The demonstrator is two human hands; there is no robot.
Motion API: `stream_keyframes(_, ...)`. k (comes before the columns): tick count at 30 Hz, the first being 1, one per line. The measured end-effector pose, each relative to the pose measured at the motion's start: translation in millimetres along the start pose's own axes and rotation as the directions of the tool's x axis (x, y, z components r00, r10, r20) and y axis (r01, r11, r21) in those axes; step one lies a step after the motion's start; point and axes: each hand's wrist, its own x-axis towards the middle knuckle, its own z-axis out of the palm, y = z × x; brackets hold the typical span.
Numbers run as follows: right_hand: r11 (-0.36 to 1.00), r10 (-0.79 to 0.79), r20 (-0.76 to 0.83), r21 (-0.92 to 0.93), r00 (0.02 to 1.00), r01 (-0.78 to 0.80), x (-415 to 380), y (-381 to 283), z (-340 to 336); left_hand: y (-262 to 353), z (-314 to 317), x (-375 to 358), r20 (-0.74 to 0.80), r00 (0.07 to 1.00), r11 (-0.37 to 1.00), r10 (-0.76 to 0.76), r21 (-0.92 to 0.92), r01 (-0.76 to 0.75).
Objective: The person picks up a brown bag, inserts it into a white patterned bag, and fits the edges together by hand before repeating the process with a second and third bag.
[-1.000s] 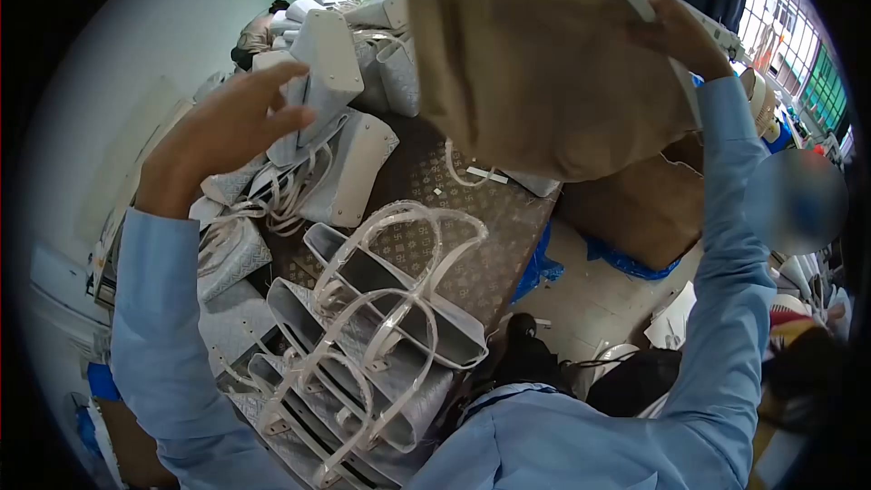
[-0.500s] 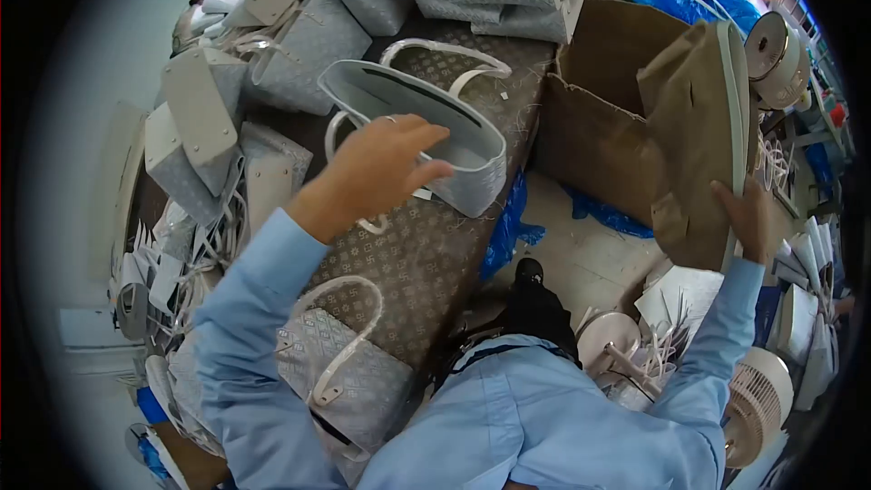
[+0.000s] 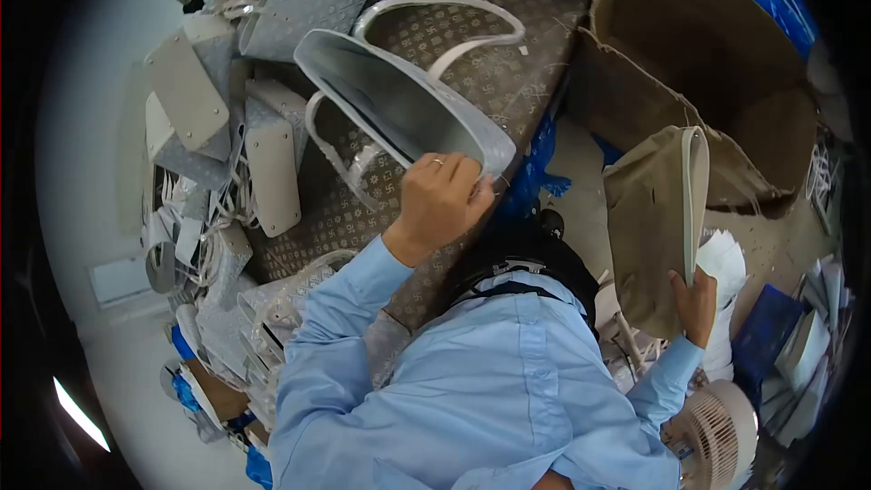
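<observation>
My left hand (image 3: 442,198) grips the near rim of an open grey patterned handbag (image 3: 390,104) lying on the brown patterned table (image 3: 481,73); a ring shows on one finger. The bag's pale handles (image 3: 435,14) arch over the tabletop behind it. My right hand (image 3: 697,304) holds the lower edge of a tan cloth piece with a white rim (image 3: 658,218), low at my right side above the floor.
Several grey bags and flat panels (image 3: 263,154) are piled along the table's left side and far end. A large open cardboard box (image 3: 699,63) stands right of the table. A small fan (image 3: 717,426), papers and blue plastic lie on the floor at right.
My left hand reached forward and closed on the bag's rim, pulling it nearer. My right hand lowered the tan piece from overhead to my right side. The view tilted down.
</observation>
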Motion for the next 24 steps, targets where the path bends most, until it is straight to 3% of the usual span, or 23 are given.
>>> stream_keyframes(1, 1.000, 0.005, 0.023, -0.022, 1.000, -0.004, 8, -21, -17, 2, -2, 3, -0.018, 1.000, 0.999, 0.025, -0.023, -0.025)
stream_keyframes(2, 0.996, 0.051, 0.060, 0.070, 0.997, -0.055, 16, -39, -34, 5, -3, 8, -0.043, 0.998, 0.998, 0.051, -0.047, -0.053)
stream_keyframes(4, 0.999, -0.012, -0.052, 0.037, 0.999, 0.014, 29, -64, -66, 13, -4, 18, -0.159, 0.987, 0.995, 0.019, -0.090, -0.033)
stream_keyframes(5, 0.983, -0.127, -0.233, -0.158, 0.964, 0.092, 36, -52, -78, 17, -1, 19, -0.035, 0.999, 0.998, 0.009, -0.060, -0.011)
stream_keyframes(6, 0.983, -0.182, -0.272, -0.085, 0.945, 0.164, 53, -68, -96, 21, 4, 18, 0.085, 0.996, 0.999, -0.010, -0.033, 0.013)
stream_keyframes(10, 0.896, -0.434, -0.227, -0.007, 0.872, 0.444, 131, -156, -178, 29, 36, 11, -0.182, 0.983, 0.996, 0.025, -0.084, -0.041)
stream_keyframes(13, 0.678, -0.613, -0.492, 0.076, 0.619, 0.732, 182, -225, -202, 31, 31, 9, -0.036, 0.998, 0.996, -0.053, -0.079, 0.050)
stream_keyframes(18, 0.524, -0.683, -0.463, 0.229, 0.566, 0.820, 222, -341, -187, 38, 50, 6, -0.082, 0.993, 0.995, -0.087, -0.046, 0.084)
stream_keyframes(20, 0.496, -0.707, -0.423, 0.275, 0.567, 0.823, 220, -370, -171, 37, 54, 10, -0.118, 0.989, 0.994, -0.090, -0.070, 0.082)
stream_keyframes(23, 0.512, -0.721, -0.323, 0.348, 0.613, 0.785, 210, -393, -138, 39, 44, 5, -0.040, 0.997, 0.995, -0.064, -0.080, 0.060)
stream_keyframes(24, 0.524, -0.722, -0.283, 0.373, 0.632, 0.766, 205, -398, -127, 34, 36, 3, -0.151, 0.988, 0.999, -0.024, -0.046, 0.017)
